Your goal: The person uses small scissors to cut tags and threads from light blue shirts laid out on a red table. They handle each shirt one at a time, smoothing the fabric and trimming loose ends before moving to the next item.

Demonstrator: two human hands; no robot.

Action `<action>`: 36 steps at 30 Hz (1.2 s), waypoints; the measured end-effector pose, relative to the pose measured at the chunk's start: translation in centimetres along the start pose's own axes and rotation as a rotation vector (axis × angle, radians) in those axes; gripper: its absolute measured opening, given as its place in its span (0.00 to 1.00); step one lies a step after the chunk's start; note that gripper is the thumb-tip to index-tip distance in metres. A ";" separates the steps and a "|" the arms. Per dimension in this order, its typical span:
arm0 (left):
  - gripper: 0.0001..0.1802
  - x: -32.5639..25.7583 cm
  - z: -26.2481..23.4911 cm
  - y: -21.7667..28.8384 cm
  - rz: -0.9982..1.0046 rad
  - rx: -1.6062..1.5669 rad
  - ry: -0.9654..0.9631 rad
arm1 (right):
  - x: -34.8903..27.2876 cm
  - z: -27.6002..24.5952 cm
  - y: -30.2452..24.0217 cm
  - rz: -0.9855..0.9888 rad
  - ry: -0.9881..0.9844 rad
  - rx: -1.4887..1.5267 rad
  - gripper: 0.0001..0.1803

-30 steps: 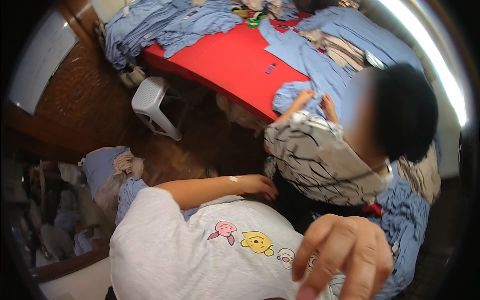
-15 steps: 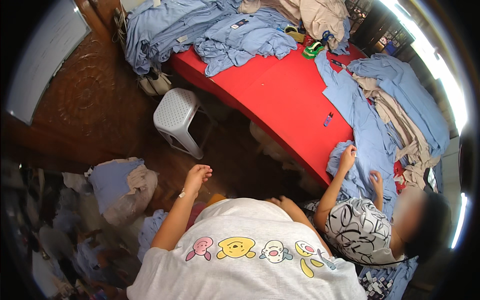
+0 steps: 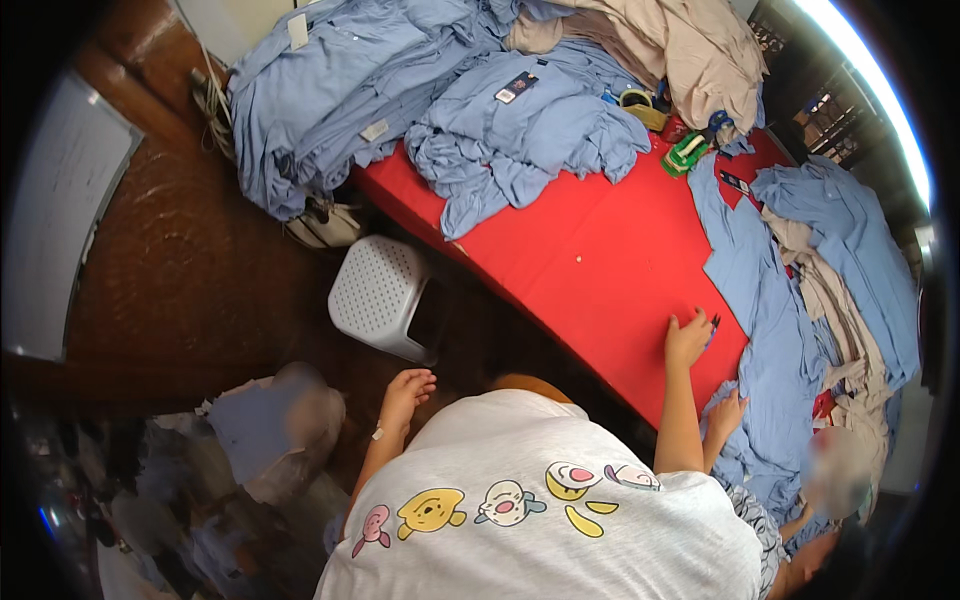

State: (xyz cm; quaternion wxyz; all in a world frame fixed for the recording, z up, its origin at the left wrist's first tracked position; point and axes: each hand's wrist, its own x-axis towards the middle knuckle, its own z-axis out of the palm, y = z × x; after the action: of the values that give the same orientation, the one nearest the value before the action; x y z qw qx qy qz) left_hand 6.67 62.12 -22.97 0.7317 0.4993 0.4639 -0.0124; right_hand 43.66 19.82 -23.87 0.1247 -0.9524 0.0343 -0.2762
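My right hand [image 3: 686,340] reaches over the red-covered table [image 3: 600,260], fingers spread. Right beside its fingertips lie small blue-and-dark thread snips [image 3: 714,332], partly hidden by the hand; whether the fingers touch them is hard to see. My left hand [image 3: 406,394] hangs in the air at my left side, off the table, its fingers loosely bent with nothing visible in them. Light blue garments [image 3: 765,330] are spread along the table's right side, close to my right hand. Another person's hand [image 3: 727,412] rests on that blue cloth, just nearer than my right hand.
Piles of blue garments [image 3: 350,90] and beige garments [image 3: 690,50] cover the table's far end. A green tape dispenser [image 3: 685,155] stands near them. The grey plastic stool [image 3: 378,290] is left of the table. A cloth-filled bundle [image 3: 250,440] sits at lower left.
My right hand has come up from beside my body and reached out over the table to the snips. My view has turned, and the other person now shows lower at the right.
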 end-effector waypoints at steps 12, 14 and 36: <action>0.16 16.7 7.0 25.8 0.252 0.040 -0.239 | 5.8 2.4 -1.9 0.224 -0.174 -0.319 0.24; 0.15 20.7 9.7 29.6 0.306 0.124 -0.298 | 5.3 1.6 -1.6 0.350 -0.135 -0.479 0.26; 0.31 48.2 45.4 50.3 1.587 1.374 -0.038 | -0.4 2.9 -13.1 1.076 -0.341 0.616 0.08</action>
State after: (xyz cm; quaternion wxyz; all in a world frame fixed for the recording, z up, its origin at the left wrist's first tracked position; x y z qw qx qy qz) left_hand 88.55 75.10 -16.86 0.0965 0.9677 -0.1149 0.2025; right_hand 44.80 33.15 -23.06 0.5175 -0.7532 0.4058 -0.0169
